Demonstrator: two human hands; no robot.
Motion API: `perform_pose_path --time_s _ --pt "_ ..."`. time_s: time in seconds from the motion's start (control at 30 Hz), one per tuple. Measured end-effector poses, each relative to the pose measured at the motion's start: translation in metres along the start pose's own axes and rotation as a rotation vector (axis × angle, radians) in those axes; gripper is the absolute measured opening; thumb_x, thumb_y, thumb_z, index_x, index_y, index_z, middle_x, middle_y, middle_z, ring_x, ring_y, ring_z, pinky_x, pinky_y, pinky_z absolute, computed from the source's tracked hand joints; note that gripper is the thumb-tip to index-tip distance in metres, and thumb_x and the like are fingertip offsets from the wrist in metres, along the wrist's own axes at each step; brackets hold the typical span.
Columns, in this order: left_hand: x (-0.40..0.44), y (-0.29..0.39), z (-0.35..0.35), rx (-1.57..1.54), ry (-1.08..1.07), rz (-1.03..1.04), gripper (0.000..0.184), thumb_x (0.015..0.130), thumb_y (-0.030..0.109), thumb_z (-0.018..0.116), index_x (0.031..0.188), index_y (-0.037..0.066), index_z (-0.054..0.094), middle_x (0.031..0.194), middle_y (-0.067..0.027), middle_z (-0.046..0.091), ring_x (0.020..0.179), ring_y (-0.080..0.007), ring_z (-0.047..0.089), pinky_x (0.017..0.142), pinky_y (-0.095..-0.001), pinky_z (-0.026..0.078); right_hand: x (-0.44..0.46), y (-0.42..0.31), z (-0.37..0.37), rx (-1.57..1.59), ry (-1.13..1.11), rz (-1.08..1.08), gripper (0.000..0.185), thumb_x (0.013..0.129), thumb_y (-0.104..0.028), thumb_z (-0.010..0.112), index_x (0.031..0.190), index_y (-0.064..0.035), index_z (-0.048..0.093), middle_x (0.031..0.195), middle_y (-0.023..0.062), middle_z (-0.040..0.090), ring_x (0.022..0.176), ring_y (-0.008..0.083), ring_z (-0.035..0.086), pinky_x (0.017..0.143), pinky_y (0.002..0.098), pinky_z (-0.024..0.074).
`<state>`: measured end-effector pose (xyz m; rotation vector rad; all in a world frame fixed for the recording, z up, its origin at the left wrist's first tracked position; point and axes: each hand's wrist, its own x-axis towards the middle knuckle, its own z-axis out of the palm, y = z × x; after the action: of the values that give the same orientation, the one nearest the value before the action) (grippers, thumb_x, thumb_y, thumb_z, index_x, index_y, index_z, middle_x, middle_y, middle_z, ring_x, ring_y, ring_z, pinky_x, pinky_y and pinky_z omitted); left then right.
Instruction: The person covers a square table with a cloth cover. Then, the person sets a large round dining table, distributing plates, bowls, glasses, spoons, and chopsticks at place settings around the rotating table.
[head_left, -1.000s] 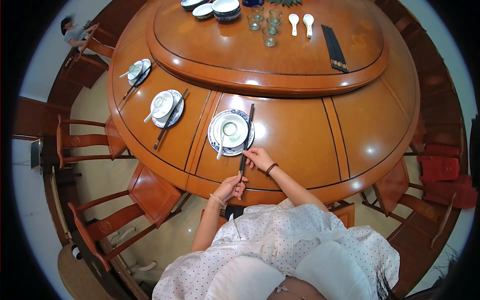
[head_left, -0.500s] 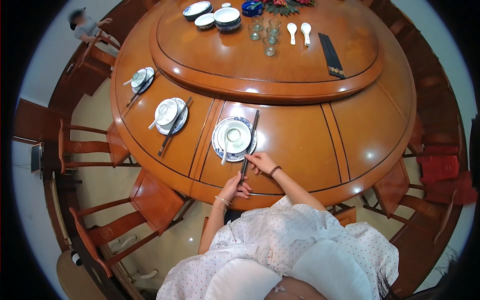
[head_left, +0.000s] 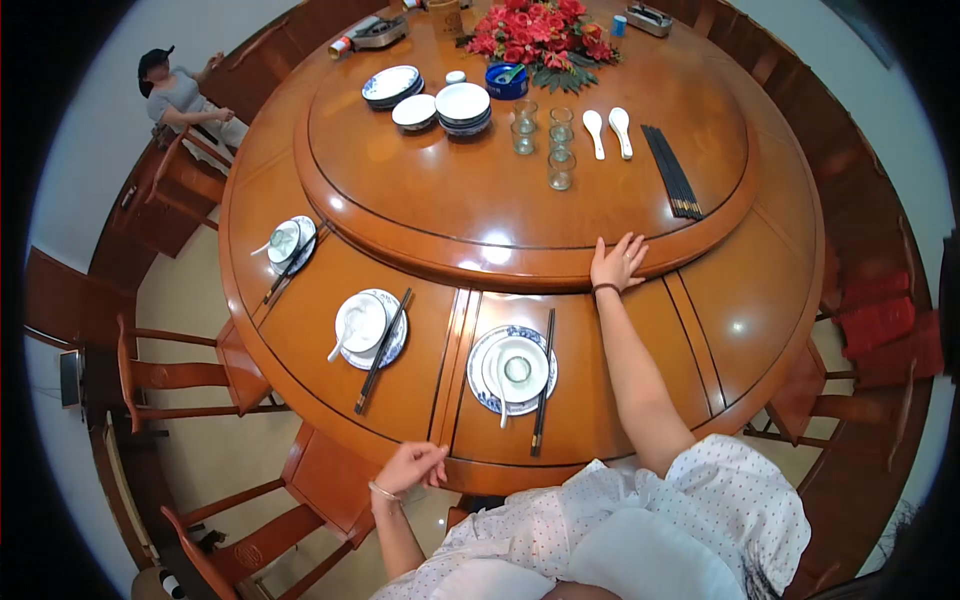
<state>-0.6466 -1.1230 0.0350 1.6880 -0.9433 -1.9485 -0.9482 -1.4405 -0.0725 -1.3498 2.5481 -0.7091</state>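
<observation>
My right hand (head_left: 619, 263) lies with spread fingers on the rim of the raised round turntable (head_left: 450, 200), holding nothing. Near the table's front edge, my left hand (head_left: 412, 468) hovers with its fingers curled loosely; nothing shows in it. Between my hands is a blue-rimmed plate (head_left: 480, 385) bearing a white bowl, a small glass (head_left: 518, 369) and a white spoon (head_left: 502, 405). Black chopsticks (head_left: 544, 385) rest along the plate's right side. To the left are two similar settings, with chopsticks (head_left: 384, 350) across the nearer one's plate.
The turntable holds stacked bowls (head_left: 463, 108), plates (head_left: 392, 84), several glasses (head_left: 561, 168), two white spoons (head_left: 620, 130), black chopsticks (head_left: 670, 172) and red flowers (head_left: 540, 32). Wooden chairs (head_left: 330, 480) surround the table. Another person (head_left: 185, 100) stands at the far left.
My hands have let go of the chopsticks beside the nearest plate. My right hand has reached forward to the turntable; my left has drawn back leftward. The view has tilted up, showing more flowers.
</observation>
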Motion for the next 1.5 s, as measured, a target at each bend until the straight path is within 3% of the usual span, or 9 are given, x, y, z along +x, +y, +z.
perform_pose_path --time_s 0.17,0.3,0.37,0.6,0.93,1.23,1.37,1.4,1.5 --pt "0.052 0.100 -0.024 -0.036 0.165 0.311 0.039 0.086 0.026 0.047 0.054 0.003 0.050 0.051 -0.0058 0.053 0.044 -0.0080 0.050 0.042 -0.0180 0.038 0.004 0.008 0.006 -0.081 0.069 -0.048 0.063 0.082 -0.046 0.041 0.130 -0.0082 0.026 0.139 0.0066 0.014 0.128 0.0256 0.010 0.090 0.0644 0.0161" --pt "0.084 0.150 -0.029 0.031 0.226 0.459 0.035 0.087 0.027 0.045 0.063 0.002 0.052 0.056 -0.0067 0.055 0.045 -0.0088 0.051 0.041 -0.0187 0.039 0.016 0.023 0.007 -0.114 0.067 -0.090 0.062 0.082 -0.047 0.041 0.129 -0.0084 0.026 0.138 0.0068 0.015 0.127 0.0258 0.011 0.089 0.0642 0.0175" --pt "0.096 0.165 -0.028 -0.109 0.173 0.531 0.026 0.087 0.025 0.044 0.081 0.002 0.052 0.061 -0.0062 0.055 0.047 -0.0085 0.051 0.042 -0.0180 0.041 0.026 0.029 0.006 -0.131 0.079 -0.110 0.062 0.083 -0.047 0.040 0.129 -0.0087 0.027 0.138 0.0067 0.016 0.127 0.0258 0.011 0.089 0.0640 0.0181" --pt "0.135 0.188 -0.013 -0.142 0.207 0.490 0.028 0.087 0.025 0.044 0.105 0.004 0.044 0.072 -0.0065 0.055 0.053 -0.0096 0.053 0.044 -0.0190 0.043 0.073 0.065 -0.005 -0.156 0.069 -0.183 0.060 0.083 -0.047 0.038 0.130 -0.0102 0.027 0.138 0.0065 0.017 0.127 0.0253 0.012 0.090 0.0630 0.0188" --pt "0.206 0.195 0.032 -0.277 0.426 0.392 0.040 0.083 0.033 0.050 0.108 0.006 0.039 0.080 -0.0072 0.057 0.059 -0.0107 0.055 0.047 -0.0218 0.045 0.158 0.122 -0.024 -0.172 0.036 -0.347 0.058 0.084 -0.044 0.040 0.129 -0.0093 0.027 0.137 0.0080 0.020 0.126 0.0280 0.017 0.087 0.0629 0.0232" --pt "0.285 0.227 -0.009 -0.349 0.622 0.404 0.045 0.083 0.028 0.050 0.115 0.000 0.034 0.084 -0.0094 0.057 0.058 -0.0133 0.056 0.046 -0.0235 0.047 0.213 0.152 -0.022 -0.242 0.012 -0.408 0.058 0.085 -0.044 0.039 0.129 -0.0089 0.027 0.137 0.0075 0.020 0.126 0.0272 0.017 0.088 0.0612 0.0245" --pt "0.324 0.263 -0.060 -0.338 0.679 0.486 0.043 0.084 0.029 0.048 0.114 0.000 0.035 0.085 -0.0100 0.057 0.060 -0.0151 0.056 0.047 -0.0244 0.047 0.221 0.163 -0.021 -0.113 0.032 -0.442 0.054 0.086 -0.041 0.037 0.128 -0.0080 0.029 0.136 0.0071 0.023 0.126 0.0278 0.017 0.090 0.0600 0.0220" --pt "0.335 0.275 -0.075 -0.351 0.721 0.513 0.041 0.085 0.029 0.047 0.113 0.001 0.037 0.085 -0.0100 0.058 0.063 -0.0153 0.056 0.049 -0.0252 0.047 0.210 0.156 -0.024 -0.089 0.062 -0.413 0.045 0.087 -0.030 0.042 0.124 -0.0045 0.035 0.133 0.0108 0.029 0.123 0.0289 0.022 0.093 0.0541 0.0224" --pt "0.374 0.298 -0.116 -0.410 0.812 0.556 0.037 0.086 0.028 0.044 0.109 -0.001 0.039 0.086 -0.0111 0.058 0.066 -0.0166 0.057 0.049 -0.0260 0.048 0.134 0.086 -0.019 0.699 0.110 -0.462 0.028 0.082 -0.004 0.047 0.109 0.0003 0.046 0.115 0.0139 0.044 0.114 0.0251 0.036 0.094 0.0360 0.0305"
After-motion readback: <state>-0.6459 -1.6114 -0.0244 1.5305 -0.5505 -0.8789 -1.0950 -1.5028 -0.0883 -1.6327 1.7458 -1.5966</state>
